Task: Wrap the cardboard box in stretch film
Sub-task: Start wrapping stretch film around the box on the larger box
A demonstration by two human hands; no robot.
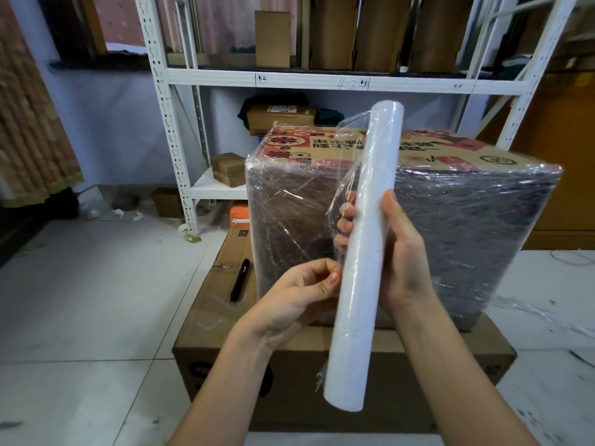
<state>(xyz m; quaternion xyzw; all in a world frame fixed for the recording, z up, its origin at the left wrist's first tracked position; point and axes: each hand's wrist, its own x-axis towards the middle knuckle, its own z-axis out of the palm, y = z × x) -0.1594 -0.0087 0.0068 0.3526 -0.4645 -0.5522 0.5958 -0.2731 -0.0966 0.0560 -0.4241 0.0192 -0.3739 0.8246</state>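
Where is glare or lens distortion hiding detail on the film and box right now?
Head view: wide-angle bending curves the shelf uprights near the edges; streaky glare on the stretch film over the box dulls its sides; the film roll is near blown-out white; both hands, left hand and right hand, are sharp, evenly lit.

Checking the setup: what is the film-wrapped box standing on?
The wrapped box stands on a larger plain cardboard carton, beside a black pen. The contact area is hidden.
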